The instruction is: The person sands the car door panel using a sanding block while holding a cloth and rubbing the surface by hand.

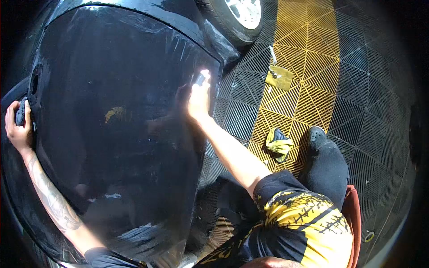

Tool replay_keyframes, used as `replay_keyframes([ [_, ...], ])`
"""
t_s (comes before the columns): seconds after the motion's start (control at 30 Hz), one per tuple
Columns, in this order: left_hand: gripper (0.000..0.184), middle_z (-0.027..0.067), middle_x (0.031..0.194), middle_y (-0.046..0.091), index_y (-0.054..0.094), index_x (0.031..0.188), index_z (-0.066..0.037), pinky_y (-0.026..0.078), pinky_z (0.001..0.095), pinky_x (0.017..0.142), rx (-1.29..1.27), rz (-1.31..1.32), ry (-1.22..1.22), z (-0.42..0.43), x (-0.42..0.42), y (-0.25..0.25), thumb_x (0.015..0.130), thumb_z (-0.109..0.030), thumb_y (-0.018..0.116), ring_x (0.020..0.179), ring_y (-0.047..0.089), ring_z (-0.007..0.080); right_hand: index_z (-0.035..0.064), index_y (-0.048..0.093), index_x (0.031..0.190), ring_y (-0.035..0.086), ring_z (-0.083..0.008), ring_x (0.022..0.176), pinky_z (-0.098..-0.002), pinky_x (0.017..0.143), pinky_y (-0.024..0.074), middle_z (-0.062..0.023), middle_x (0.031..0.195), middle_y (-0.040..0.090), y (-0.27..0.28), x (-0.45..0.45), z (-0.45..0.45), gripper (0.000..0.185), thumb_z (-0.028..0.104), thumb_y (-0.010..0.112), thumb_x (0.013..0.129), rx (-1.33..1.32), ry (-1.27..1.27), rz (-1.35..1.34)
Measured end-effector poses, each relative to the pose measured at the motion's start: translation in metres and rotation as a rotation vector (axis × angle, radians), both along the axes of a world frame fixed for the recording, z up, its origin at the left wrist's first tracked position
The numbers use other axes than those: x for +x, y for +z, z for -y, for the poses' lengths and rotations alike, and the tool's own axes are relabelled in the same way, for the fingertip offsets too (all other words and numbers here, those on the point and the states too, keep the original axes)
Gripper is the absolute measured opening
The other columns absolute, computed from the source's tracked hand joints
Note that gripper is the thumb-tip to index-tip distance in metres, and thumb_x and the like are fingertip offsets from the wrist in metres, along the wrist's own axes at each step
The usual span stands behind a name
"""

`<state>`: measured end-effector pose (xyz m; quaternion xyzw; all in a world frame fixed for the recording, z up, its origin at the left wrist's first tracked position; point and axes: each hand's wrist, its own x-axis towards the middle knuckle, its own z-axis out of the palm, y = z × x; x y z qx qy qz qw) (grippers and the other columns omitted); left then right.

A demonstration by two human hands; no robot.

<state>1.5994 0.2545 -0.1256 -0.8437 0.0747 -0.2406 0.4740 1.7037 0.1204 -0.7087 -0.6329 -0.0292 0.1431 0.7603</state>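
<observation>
A dark car door [120, 143] fills the left half of the head view, with dull patches and pale scuffs on it. My left hand [18, 127] is at the door's far left edge, its fingers wrapped round the dark door handle [20, 112] beside a recess in the panel. Near the opposite edge of the door, my right hand [199, 99] rests against the surface in bright glare. Under its fingertips is a small greyish object [201, 79], pressed to the panel; the glare hides what kind it is.
A car wheel [243, 13] stands at the top. On the ribbed floor tiles [308, 53] lie a yellowish square sheet [280, 78] and a crumpled yellow-and-dark cloth [279, 145]. My shoe [317, 137] is beside the cloth. A reddish seat edge [354, 219] shows behind me.
</observation>
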Motion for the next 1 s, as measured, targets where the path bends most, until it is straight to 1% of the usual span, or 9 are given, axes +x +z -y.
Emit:
replay_keyframes([
  [0.17, 0.035, 0.0084, 0.125, 0.066, 0.063, 0.127, -0.003, 0.046, 0.0278, 0.101, 0.095, 0.010, 0.112, -0.047, -0.016, 0.028, 0.101, -0.026, 0.063, 0.117, 0.062, 0.0172, -0.0111, 0.012, 0.155, 0.011, -0.0397, 0.154, -0.0450, 0.126, 0.0102, -0.0288, 0.165, 0.011, -0.021, 0.057, -0.003, 0.063, 0.022, 0.029, 0.105, 0.053, -0.082, 0.028],
  [0.33, 0.038, 0.0085, 0.127, 0.067, 0.062, 0.132, -0.003, 0.045, 0.0290, 0.104, 0.007, -0.016, 0.142, -0.066, -0.017, 0.045, 0.101, -0.025, 0.062, 0.119, 0.063, 0.0177, -0.0072, 0.012, 0.157, 0.007, -0.0398, 0.154, -0.0456, 0.126, 0.0062, -0.0268, 0.165, 0.012, -0.040, -0.013, -0.006, 0.061, 0.020, 0.027, 0.105, 0.017, -0.104, 0.236],
  [0.53, 0.038, 0.0101, 0.140, 0.061, 0.057, 0.141, -0.007, 0.044, 0.0331, 0.111, 0.671, -0.078, 0.450, -0.086, -0.028, 0.056, 0.106, -0.018, 0.047, 0.128, 0.059, 0.0169, -0.0046, 0.014, 0.158, 0.010, -0.0377, 0.154, -0.0436, 0.126, 0.0081, -0.0271, 0.165, 0.011, -0.079, 0.058, -0.023, 0.060, 0.025, 0.025, 0.107, 0.251, -0.077, 0.058],
  [0.7, 0.032, 0.0113, 0.127, 0.062, 0.059, 0.128, -0.006, 0.046, 0.0357, 0.101, 0.352, -0.040, 0.220, -0.079, -0.024, 0.048, 0.100, -0.021, 0.054, 0.116, 0.059, 0.0206, -0.0052, 0.018, 0.157, 0.009, -0.0406, 0.154, -0.0409, 0.126, 0.0122, -0.0258, 0.165, 0.015, -0.060, -0.001, -0.007, 0.063, 0.026, 0.029, 0.104, 0.112, -0.129, 0.227],
  [0.77, 0.030, 0.0116, 0.121, 0.062, 0.060, 0.122, -0.006, 0.046, 0.0371, 0.097, 0.289, -0.033, 0.136, -0.059, -0.015, 0.034, 0.097, -0.023, 0.057, 0.110, 0.059, 0.0223, -0.0057, 0.021, 0.156, 0.021, -0.0375, 0.151, -0.0383, 0.124, 0.0183, -0.0284, 0.162, 0.021, -0.068, 0.033, -0.030, 0.061, 0.025, 0.028, 0.104, -0.002, -0.229, 0.200],
  [0.8, 0.030, 0.0118, 0.118, 0.062, 0.060, 0.119, -0.006, 0.046, 0.0377, 0.095, 0.263, -0.025, 0.106, -0.048, -0.011, 0.026, 0.096, -0.025, 0.059, 0.107, 0.059, 0.0232, -0.0037, 0.042, 0.127, 0.042, -0.0337, 0.118, -0.0399, 0.101, 0.0340, -0.0237, 0.126, 0.044, -0.099, 0.063, -0.046, 0.036, 0.022, 0.032, 0.104, 0.037, -0.312, 0.194],
  [0.83, 0.029, 0.0119, 0.115, 0.062, 0.061, 0.116, -0.006, 0.046, 0.0384, 0.093, 0.247, -0.018, 0.073, -0.037, -0.007, 0.021, 0.095, -0.026, 0.060, 0.104, 0.059, 0.0241, -0.0016, 0.063, 0.098, 0.063, -0.0299, 0.084, -0.0415, 0.078, 0.0498, -0.0190, 0.090, 0.068, -0.107, 0.084, -0.036, 0.035, 0.019, 0.036, 0.104, 0.077, -0.403, 0.193],
  [0.9, 0.029, 0.0122, 0.108, 0.062, 0.061, 0.110, -0.006, 0.046, 0.0398, 0.088, 0.219, -0.009, 0.012, -0.018, -0.001, 0.011, 0.092, -0.028, 0.064, 0.098, 0.059, 0.0258, -0.0038, 0.050, 0.138, 0.063, -0.0322, 0.113, -0.0380, 0.101, 0.0452, -0.0195, 0.117, 0.068, -0.096, 0.068, -0.009, 0.046, 0.023, 0.033, 0.105, 0.116, -0.111, 0.060],
  [1.0, 0.030, 0.0127, 0.099, 0.062, 0.062, 0.101, -0.006, 0.047, 0.0418, 0.082, 0.196, 0.005, -0.083, 0.010, 0.008, -0.007, 0.087, -0.031, 0.068, 0.090, 0.059, 0.0285, -0.0003, 0.065, 0.114, 0.064, -0.0269, 0.101, -0.0396, 0.090, 0.0495, -0.0190, 0.110, 0.068, -0.108, 0.017, -0.010, 0.032, 0.021, 0.043, 0.102, 0.410, -0.236, 0.026],
])
